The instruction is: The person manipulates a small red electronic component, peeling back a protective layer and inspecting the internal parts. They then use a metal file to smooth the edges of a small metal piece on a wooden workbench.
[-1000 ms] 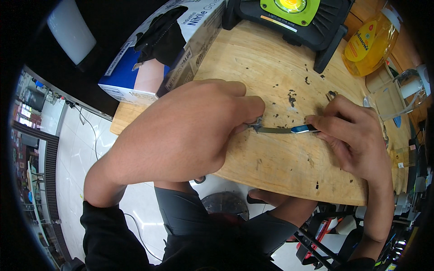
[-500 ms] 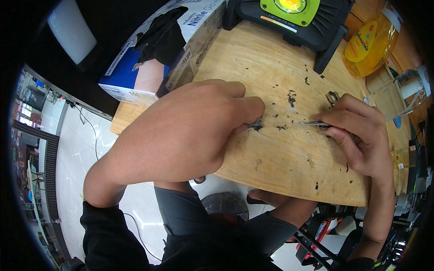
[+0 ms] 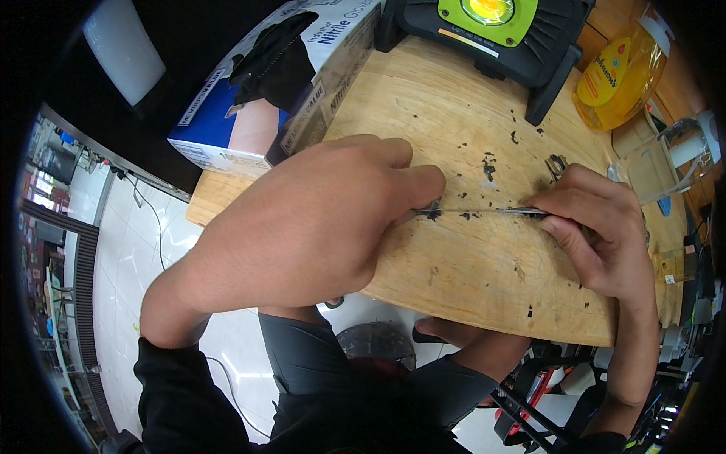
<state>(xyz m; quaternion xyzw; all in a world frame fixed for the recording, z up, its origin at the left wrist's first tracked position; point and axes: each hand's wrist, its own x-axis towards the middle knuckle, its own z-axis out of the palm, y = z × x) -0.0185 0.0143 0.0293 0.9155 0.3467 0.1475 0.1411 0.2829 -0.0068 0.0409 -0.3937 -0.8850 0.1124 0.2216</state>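
Observation:
My left hand [image 3: 318, 223] is closed above the wooden table, thumb side turned down. Its fingertips pinch a small item that is mostly hidden, with a dark bit showing beneath them. Across from it, my right hand [image 3: 605, 227] grips a slim pointed metal tool [image 3: 522, 211] between thumb and fingers, its tip aimed left. A thin pale strand [image 3: 469, 209] runs between that tip and the left fingertips; its ends are too small to make out. Black scraps [image 3: 488, 168] lie scattered on the wood around both hands.
A blue and white glove box [image 3: 227, 136] stands at the far left of the wooden table [image 3: 454, 280]. Behind is a black and green work lamp [image 3: 488, 34]. A yellow liquid bottle [image 3: 620, 72] and a clear pump bottle [image 3: 681, 155] stand right. A small metal piece [image 3: 557, 164] lies beside my right hand.
My right hand and its tool have shifted very slightly. The strand between the tool tip and my left fingertips shows more plainly. My left hand has hardly moved.

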